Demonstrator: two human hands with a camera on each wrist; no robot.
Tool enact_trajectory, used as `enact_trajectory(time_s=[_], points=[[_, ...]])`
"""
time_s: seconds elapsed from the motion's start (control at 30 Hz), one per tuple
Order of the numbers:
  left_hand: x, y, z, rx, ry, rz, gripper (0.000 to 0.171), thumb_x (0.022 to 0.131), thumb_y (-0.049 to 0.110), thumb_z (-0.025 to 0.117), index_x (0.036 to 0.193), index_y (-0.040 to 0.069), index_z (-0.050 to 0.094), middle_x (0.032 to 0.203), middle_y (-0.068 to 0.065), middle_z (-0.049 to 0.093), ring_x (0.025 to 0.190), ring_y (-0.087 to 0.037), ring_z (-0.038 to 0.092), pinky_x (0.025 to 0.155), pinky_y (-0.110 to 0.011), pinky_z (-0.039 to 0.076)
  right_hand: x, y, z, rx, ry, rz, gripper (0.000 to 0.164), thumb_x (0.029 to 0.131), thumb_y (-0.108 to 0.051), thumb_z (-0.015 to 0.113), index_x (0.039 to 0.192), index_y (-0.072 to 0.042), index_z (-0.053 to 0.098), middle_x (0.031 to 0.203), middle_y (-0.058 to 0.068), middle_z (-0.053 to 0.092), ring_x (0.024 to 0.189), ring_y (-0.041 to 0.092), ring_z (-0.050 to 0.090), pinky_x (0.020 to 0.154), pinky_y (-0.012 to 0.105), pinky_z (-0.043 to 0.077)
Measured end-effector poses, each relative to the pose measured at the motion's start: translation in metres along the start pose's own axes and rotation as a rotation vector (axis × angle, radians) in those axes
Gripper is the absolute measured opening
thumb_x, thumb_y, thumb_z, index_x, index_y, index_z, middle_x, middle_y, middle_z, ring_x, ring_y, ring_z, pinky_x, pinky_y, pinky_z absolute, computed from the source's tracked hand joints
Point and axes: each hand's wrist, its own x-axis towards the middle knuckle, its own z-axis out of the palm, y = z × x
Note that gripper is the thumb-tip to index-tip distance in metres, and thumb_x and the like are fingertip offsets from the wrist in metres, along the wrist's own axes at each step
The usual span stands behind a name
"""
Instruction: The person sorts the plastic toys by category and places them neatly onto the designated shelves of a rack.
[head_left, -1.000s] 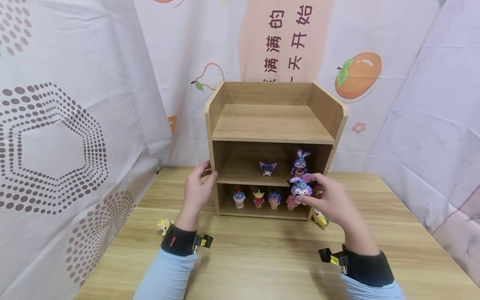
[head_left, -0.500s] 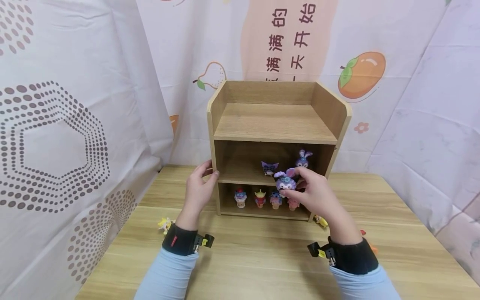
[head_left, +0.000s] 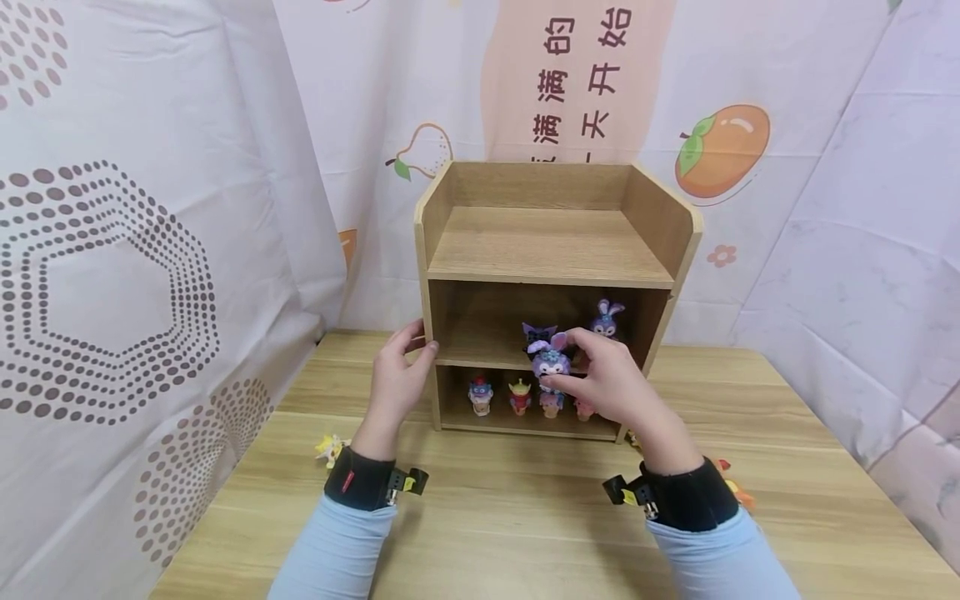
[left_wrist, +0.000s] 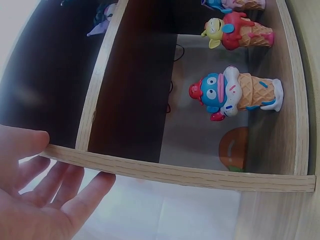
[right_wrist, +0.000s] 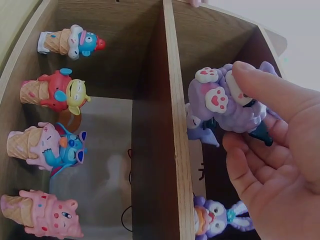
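My right hand (head_left: 611,379) pinches a purple rabbit figurine (head_left: 551,362) between thumb and fingers, in front of the middle board of a small wooden shelf (head_left: 551,242). In the right wrist view this figurine (right_wrist: 220,95) shows its pink-and-white paw soles. Partly behind it, on the middle level, stands a figurine with dark purple pointed ears (head_left: 538,332). Another purple rabbit figurine (head_left: 606,319) stands at the right on that level, partly covered by the hand. My left hand (head_left: 401,375) grips the shelf's left side panel, thumb at the front edge and fingers outside.
Ice-cream-cone figurines line the bottom level, among them a blue one with a red cap (left_wrist: 215,92) and a pink one (right_wrist: 55,215). A yellow-and-white figurine (head_left: 330,450) lies on the table at left; orange-red things (head_left: 738,492) lie beyond the right wrist.
My right hand has carried the rabbit figurine leftward, from before the right end of the shelf to in front of the dark-eared figurine. My left hand keeps its place on the side panel.
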Motion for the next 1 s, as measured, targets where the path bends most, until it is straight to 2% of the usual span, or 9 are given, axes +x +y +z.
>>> enact_trajectory(time_s=[0.17,0.37,0.47,0.7,0.8,0.93,1.0], points=[[0.001,-0.001,0.000,0.004,-0.002,0.003,0.038,0.091,0.014,0.065,0.127,0.007,0.059,0.118,-0.007,0.060,0.101,-0.015,0.058,0.075,-0.040,0.055,0.007,-0.003,0.003,-0.025,-0.020,-0.023,0.043,0.077,-0.036,0.081,0.109,-0.020,0.058,0.061,-0.001,0.040,0.048,0.011,0.036,0.045,0.030,0.032],[0.002,-0.001,0.000,0.007,-0.001,0.008,0.038,0.090,0.013,0.065,0.127,0.006,0.059,0.118,-0.008,0.060,0.101,-0.015,0.059,0.074,-0.040,0.055,0.019,-0.009,0.005,-0.006,-0.036,-0.048,0.043,0.077,-0.032,0.081,0.109,-0.018,0.057,0.063,-0.002,0.046,0.047,0.010,0.040,0.045,0.031,0.036],[0.002,-0.001,0.000,0.006,0.002,0.007,0.037,0.090,0.012,0.065,0.126,0.006,0.060,0.117,-0.008,0.060,0.101,-0.015,0.059,0.074,-0.041,0.055,0.025,-0.012,0.006,0.009,-0.054,-0.056,0.043,0.077,-0.032,0.081,0.109,-0.018,0.056,0.067,-0.001,0.050,0.053,0.012,0.042,0.048,0.032,0.039],[0.002,0.001,0.001,0.007,0.006,0.004,0.037,0.090,0.012,0.065,0.126,0.006,0.060,0.116,-0.008,0.061,0.100,-0.014,0.059,0.073,-0.040,0.055,0.040,-0.020,0.009,-0.041,-0.065,-0.103,0.042,0.078,-0.033,0.080,0.108,-0.017,0.057,0.083,-0.002,0.054,0.062,0.015,0.043,0.053,0.033,0.042],[0.001,0.001,0.001,0.009,0.003,-0.005,0.037,0.090,0.013,0.065,0.127,0.007,0.060,0.116,-0.007,0.061,0.101,-0.013,0.059,0.073,-0.039,0.055,0.046,-0.022,0.011,-0.048,-0.062,-0.125,0.041,0.078,-0.033,0.080,0.107,-0.015,0.059,0.090,-0.002,0.059,0.070,0.015,0.050,0.061,0.035,0.047],[0.002,0.000,0.001,0.014,0.000,-0.010,0.038,0.090,0.013,0.065,0.127,0.007,0.059,0.116,-0.008,0.061,0.101,-0.013,0.058,0.074,-0.040,0.055,0.052,-0.025,0.014,-0.050,-0.082,-0.139,0.041,0.077,-0.033,0.081,0.106,-0.013,0.059,0.093,-0.002,0.062,0.078,0.015,0.053,0.069,0.035,0.049],[0.002,0.000,0.001,0.017,-0.001,-0.006,0.038,0.090,0.013,0.065,0.128,0.006,0.059,0.116,-0.008,0.061,0.101,-0.013,0.058,0.073,-0.040,0.054,0.056,-0.026,0.016,-0.046,-0.098,-0.142,0.040,0.077,-0.033,0.081,0.105,-0.013,0.059,0.093,-0.002,0.062,0.076,0.015,0.053,0.068,0.035,0.048]])
